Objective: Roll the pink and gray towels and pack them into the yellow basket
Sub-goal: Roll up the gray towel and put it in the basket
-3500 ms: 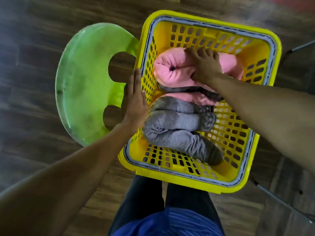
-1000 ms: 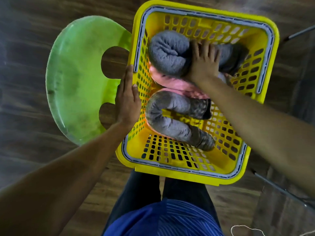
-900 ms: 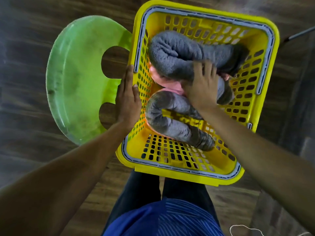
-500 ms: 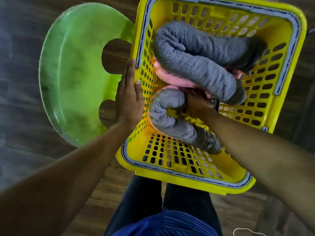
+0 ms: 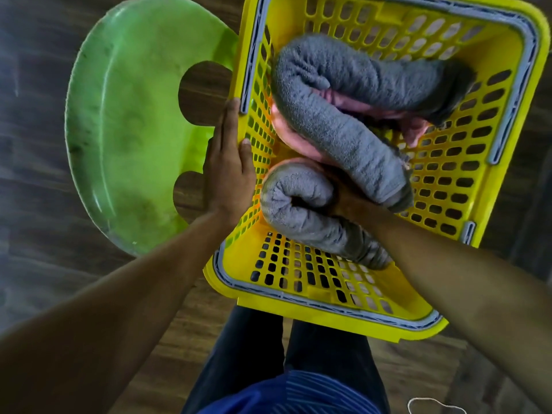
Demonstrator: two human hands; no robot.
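The yellow basket [image 5: 301, 307] stands tilted in front of me. A long gray rolled towel [image 5: 343, 130] lies bent across its far half, with a pink towel [image 5: 294, 140] showing beneath it. A second gray roll [image 5: 298, 216] sits nearer, by the left wall. My left hand [image 5: 228, 171] rests flat against the outside of the basket's left wall, fingers straight. My right hand [image 5: 349, 201] reaches into the gap between the two gray rolls. Its fingers are hidden by the towels.
A green plastic chair seat [image 5: 128, 130] lies just left of the basket, touching it. Dark wooden floor surrounds everything. My legs [image 5: 254, 348] are right below the basket. A thin white cord [image 5: 433, 407] lies on the floor at the bottom right.
A gray roll was set on top of the pink towel at the far end. My right hand then drew back and pushed down between the two gray rolls. The left hand stayed put.
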